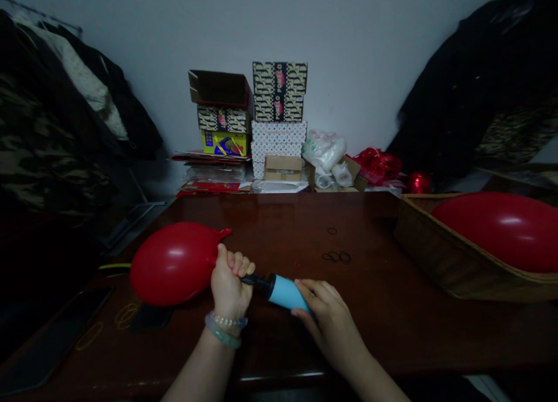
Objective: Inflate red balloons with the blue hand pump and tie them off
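My left hand (232, 280) is closed around the black nozzle end of a blue hand pump (288, 292). Just left of that hand lies an inflated red balloon (174, 263), its neck side against my fingers; a short red tip sticks up above my thumb. Whether the fist grips the balloon's neck along with the nozzle is hidden. My right hand (326, 317) is wrapped round the blue barrel at its near end. The pump lies tilted over the dark table (279, 221). Two bracelets circle my left wrist.
At the right, a woven basket (462, 274) holds a large red balloon (505, 230). Black bands (337, 256) lie mid-table, yellow bands (126, 315) and a dark flat slab (56, 344) at the left. Stacked boxes (279, 137) and plastic bags (325, 149) stand behind.
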Demonstrator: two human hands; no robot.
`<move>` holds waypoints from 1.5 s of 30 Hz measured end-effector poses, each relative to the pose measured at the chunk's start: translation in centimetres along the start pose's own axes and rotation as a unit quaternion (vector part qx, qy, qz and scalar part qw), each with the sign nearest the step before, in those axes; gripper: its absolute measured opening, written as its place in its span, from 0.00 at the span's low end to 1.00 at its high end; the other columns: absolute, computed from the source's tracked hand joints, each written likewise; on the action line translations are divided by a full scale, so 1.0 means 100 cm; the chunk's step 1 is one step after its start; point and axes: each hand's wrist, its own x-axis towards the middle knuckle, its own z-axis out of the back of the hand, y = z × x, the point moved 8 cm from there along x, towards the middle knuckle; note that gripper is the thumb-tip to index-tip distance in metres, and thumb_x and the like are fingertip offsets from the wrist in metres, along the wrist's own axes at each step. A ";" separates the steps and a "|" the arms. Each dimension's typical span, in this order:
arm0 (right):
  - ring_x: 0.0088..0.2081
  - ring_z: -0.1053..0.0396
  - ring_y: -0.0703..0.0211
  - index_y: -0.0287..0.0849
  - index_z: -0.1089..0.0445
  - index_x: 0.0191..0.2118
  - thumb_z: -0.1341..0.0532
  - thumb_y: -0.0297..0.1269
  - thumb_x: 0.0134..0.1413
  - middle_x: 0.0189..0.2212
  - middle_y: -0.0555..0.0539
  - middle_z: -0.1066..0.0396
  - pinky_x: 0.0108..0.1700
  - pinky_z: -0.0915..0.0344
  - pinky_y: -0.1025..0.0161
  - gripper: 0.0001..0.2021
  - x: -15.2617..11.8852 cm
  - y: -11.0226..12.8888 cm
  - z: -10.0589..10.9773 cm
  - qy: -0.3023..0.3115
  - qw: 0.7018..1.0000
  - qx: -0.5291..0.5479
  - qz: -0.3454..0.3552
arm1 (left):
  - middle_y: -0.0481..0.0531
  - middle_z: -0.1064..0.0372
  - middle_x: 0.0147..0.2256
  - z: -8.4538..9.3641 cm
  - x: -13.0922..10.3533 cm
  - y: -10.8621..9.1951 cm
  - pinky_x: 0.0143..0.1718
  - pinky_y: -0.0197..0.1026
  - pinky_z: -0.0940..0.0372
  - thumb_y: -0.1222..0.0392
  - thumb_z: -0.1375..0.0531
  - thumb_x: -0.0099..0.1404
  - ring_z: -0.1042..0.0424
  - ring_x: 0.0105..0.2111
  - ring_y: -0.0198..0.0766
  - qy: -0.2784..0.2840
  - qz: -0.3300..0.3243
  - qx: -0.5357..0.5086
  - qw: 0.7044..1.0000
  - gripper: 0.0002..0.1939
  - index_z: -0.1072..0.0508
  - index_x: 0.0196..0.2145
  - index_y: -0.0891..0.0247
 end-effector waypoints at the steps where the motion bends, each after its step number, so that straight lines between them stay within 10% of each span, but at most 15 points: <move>1: 0.45 0.33 0.50 0.44 0.38 0.57 0.43 0.39 0.59 0.47 0.40 0.32 0.47 0.33 0.50 0.20 0.000 0.001 -0.001 -0.002 1.000 0.002 -0.001 | 0.39 0.57 0.13 -0.001 -0.001 0.002 0.15 0.32 0.53 0.52 0.42 0.63 0.54 0.12 0.25 0.002 0.003 0.002 1.000 0.25 0.51 0.18 0.63; 17: 0.47 0.33 0.51 0.44 0.39 0.57 0.42 0.39 0.59 0.48 0.41 0.32 0.49 0.34 0.51 0.20 0.000 -0.016 0.008 -0.003 1.000 0.009 0.019 | 0.40 0.57 0.12 0.007 0.018 -0.036 0.15 0.32 0.53 0.57 0.44 0.65 0.54 0.11 0.25 -0.017 -0.044 -0.012 0.999 0.23 0.52 0.18 0.63; 36: 0.47 0.34 0.51 0.44 0.38 0.56 0.42 0.39 0.59 0.48 0.41 0.32 0.49 0.34 0.52 0.20 -0.002 -0.004 -0.001 0.016 1.000 0.014 -0.009 | 0.39 0.57 0.13 -0.003 -0.002 0.013 0.15 0.32 0.53 0.52 0.41 0.62 0.55 0.12 0.25 0.007 0.015 0.010 1.000 0.25 0.52 0.18 0.62; 45: 0.46 0.32 0.52 0.45 0.39 0.57 0.41 0.39 0.58 0.47 0.41 0.31 0.48 0.32 0.52 0.21 -0.001 -0.011 0.003 -0.004 1.000 0.006 0.014 | 0.40 0.56 0.13 0.008 0.017 -0.030 0.15 0.32 0.52 0.56 0.43 0.64 0.54 0.12 0.25 -0.018 -0.037 -0.001 0.999 0.23 0.51 0.18 0.62</move>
